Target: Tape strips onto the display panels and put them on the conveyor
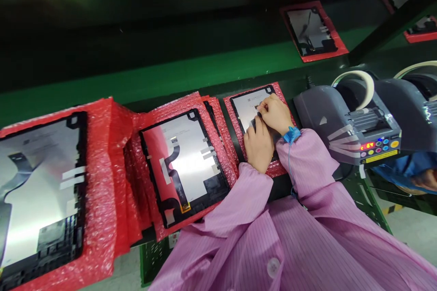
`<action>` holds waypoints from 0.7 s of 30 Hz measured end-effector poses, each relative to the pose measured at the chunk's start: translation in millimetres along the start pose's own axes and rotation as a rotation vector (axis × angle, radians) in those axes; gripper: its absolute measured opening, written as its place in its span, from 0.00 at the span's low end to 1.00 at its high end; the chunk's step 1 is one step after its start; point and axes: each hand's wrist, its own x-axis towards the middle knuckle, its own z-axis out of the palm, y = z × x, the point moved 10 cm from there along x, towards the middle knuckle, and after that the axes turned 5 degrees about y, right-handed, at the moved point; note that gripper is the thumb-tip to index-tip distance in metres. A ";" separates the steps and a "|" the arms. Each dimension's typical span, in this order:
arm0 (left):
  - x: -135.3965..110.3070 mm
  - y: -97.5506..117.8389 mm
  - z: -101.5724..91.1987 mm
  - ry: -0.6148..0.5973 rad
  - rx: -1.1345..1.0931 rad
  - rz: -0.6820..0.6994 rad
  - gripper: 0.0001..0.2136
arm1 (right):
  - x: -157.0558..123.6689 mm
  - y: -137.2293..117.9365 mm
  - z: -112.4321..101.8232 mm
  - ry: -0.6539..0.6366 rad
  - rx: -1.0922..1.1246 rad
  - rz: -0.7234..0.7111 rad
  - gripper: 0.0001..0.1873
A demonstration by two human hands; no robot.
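A tablet screen panel (244, 108) with a silver back and black frame lies on red bubble wrap (276, 171), and both my hands are over it. My left hand (258, 146) rests on the panel with its fingers stretched forward and a little apart, beside a dark ribbon cable that they partly cover. Just above it, my right hand (276, 114) is closed in a pinch near the small connector at the panel's middle. What sits between those fingertips is too small to make out. A blue wrist strap (292, 134) with a thin cord circles my right wrist.
To the left, a second panel (191, 168) tops a stack of red bubble-wrap pouches (119, 182); another panel (51, 191) lies farther left. On the right stands a grey tape dispenser (327, 109) with a tape roll (369, 91). A wrapped panel (309, 32) sits behind.
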 end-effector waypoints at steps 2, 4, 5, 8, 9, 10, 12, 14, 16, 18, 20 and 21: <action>1.7 0.4 0.1 0.003 -0.004 0.002 0.24 | -0.7 -1.1 -0.4 0.007 -0.008 -0.009 0.09; 3.5 0.2 0.7 -0.004 -0.013 -0.004 0.22 | -0.5 -2.2 0.6 -0.002 -0.013 -0.018 0.09; 4.4 -0.1 1.2 -0.011 -0.015 -0.009 0.21 | 0.1 -2.7 1.4 -0.012 -0.013 -0.022 0.08; 7.1 -0.9 2.4 -0.030 -0.011 -0.024 0.19 | 3.3 -2.2 0.5 -0.025 0.000 -0.023 0.08; 8.1 -0.8 2.2 -0.031 -0.008 -0.024 0.19 | 4.2 0.3 -2.9 -0.005 0.008 -0.005 0.10; 8.9 -0.4 1.5 -0.029 -0.009 -0.020 0.19 | 4.1 4.5 -7.7 0.026 0.016 0.027 0.13; 8.8 -0.2 -0.8 -0.027 -0.029 -0.016 0.20 | -0.9 15.6 -20.6 0.123 0.025 0.106 0.19; 4.6 -2.9 -4.6 -0.020 -0.077 -0.040 0.20 | -13.2 24.1 -32.1 0.218 0.008 0.148 0.18; -5.2 -9.9 -12.4 0.030 -0.133 -0.107 0.19 | -29.6 28.5 -38.8 0.291 -0.033 0.152 0.18; -19.4 -18.6 -19.4 0.099 -0.173 -0.187 0.20 | -44.9 33.1 -39.2 0.315 -0.077 0.172 0.20; -33.3 -24.5 -18.6 0.121 -0.201 -0.245 0.22 | -53.8 39.8 -35.9 0.290 -0.107 0.230 0.22; -38.4 -25.9 -15.5 0.111 -0.217 -0.259 0.24 | -55.0 43.6 -33.2 0.253 -0.115 0.266 0.22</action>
